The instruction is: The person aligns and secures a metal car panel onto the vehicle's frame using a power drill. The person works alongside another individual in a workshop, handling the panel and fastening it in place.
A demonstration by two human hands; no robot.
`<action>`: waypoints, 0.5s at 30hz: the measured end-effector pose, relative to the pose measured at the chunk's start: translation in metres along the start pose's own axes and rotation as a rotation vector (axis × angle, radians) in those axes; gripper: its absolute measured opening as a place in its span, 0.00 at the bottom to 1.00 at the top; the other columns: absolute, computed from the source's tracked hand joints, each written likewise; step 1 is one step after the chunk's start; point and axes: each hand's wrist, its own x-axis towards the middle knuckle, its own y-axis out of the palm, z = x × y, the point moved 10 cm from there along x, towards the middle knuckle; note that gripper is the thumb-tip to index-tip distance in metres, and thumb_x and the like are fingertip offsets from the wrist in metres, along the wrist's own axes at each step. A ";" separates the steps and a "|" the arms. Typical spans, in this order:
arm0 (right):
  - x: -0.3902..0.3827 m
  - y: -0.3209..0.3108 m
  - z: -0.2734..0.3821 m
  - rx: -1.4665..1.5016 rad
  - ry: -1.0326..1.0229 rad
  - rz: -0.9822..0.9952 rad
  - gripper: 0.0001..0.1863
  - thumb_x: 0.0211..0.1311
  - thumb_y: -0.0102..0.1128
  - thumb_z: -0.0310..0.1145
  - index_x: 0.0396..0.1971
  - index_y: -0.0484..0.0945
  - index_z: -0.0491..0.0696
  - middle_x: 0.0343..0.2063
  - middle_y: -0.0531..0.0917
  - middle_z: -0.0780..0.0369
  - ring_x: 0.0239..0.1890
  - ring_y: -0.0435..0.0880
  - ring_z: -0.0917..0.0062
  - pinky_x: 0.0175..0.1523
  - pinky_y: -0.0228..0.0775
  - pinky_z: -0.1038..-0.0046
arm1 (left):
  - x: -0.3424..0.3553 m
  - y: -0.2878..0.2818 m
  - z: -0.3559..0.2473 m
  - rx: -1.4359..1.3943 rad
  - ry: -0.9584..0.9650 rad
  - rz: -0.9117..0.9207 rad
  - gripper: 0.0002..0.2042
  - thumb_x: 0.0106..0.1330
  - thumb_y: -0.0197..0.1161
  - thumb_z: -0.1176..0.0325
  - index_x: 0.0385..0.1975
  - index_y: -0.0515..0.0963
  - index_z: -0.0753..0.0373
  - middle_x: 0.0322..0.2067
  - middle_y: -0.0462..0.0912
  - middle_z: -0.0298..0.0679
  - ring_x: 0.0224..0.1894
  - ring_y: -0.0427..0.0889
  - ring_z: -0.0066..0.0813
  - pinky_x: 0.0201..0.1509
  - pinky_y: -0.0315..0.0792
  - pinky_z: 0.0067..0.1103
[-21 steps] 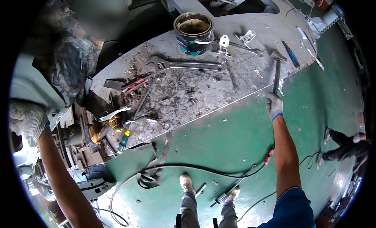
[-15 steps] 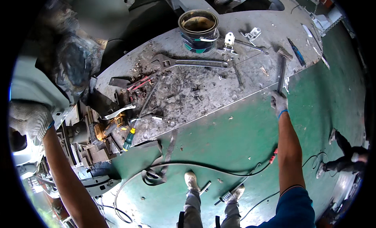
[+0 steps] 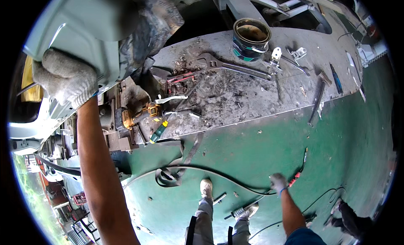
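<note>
My left hand [image 3: 69,78], in a grey knit glove, is curled at the edge of a pale grey-green car body panel [image 3: 94,53]. A thin dark rod [image 3: 26,89] shows beside its fingers; I cannot make out what they hold. My right hand [image 3: 278,183], gloved and slightly smeared, hangs low over the green floor near a black hose [image 3: 235,181] with a red fitting [image 3: 296,177]. Its fingers do not show clearly. A hammer [image 3: 318,99] lies on the metal table, its handle jutting past the front edge, apart from my right hand.
On the metal table [image 3: 235,108] lie an adjustable wrench [image 3: 235,68], a paint can [image 3: 251,38], a yellow power tool [image 3: 126,117], a green screwdriver [image 3: 159,132] and metal clamps [image 3: 275,57]. A strap [image 3: 168,177] and the hose cross the floor by my feet. Another person's legs [image 3: 351,219] show at right.
My right hand has let go of the hammer, leaving it at the table's edge, and dropped down toward the floor. The view has turned left, showing more of the panel under my left hand.
</note>
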 end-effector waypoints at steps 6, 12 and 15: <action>-0.005 -0.022 0.124 0.747 0.488 0.141 0.12 0.60 0.70 0.44 0.33 0.82 0.52 0.29 0.87 0.54 0.36 0.86 0.52 0.42 0.78 0.52 | -0.003 -0.005 0.003 0.004 0.026 -0.005 0.35 0.71 0.59 0.45 0.68 0.63 0.66 0.59 0.75 0.57 0.57 0.80 0.54 0.62 0.76 0.40; 0.248 -0.275 0.229 0.638 0.086 -0.569 0.14 0.60 0.72 0.37 0.44 0.83 0.50 0.32 0.85 0.58 0.33 0.86 0.61 0.38 0.79 0.61 | -0.006 0.004 -0.003 -0.040 0.060 0.006 0.35 0.70 0.61 0.47 0.68 0.63 0.67 0.59 0.74 0.57 0.56 0.80 0.53 0.61 0.76 0.39; 0.325 -0.364 0.277 0.408 -0.052 -0.785 0.33 0.52 0.78 0.43 0.59 0.79 0.51 0.42 0.85 0.56 0.39 0.86 0.64 0.40 0.80 0.65 | -0.002 0.002 -0.005 -0.052 0.098 -0.002 0.35 0.69 0.61 0.47 0.67 0.63 0.67 0.59 0.74 0.57 0.56 0.80 0.53 0.61 0.76 0.39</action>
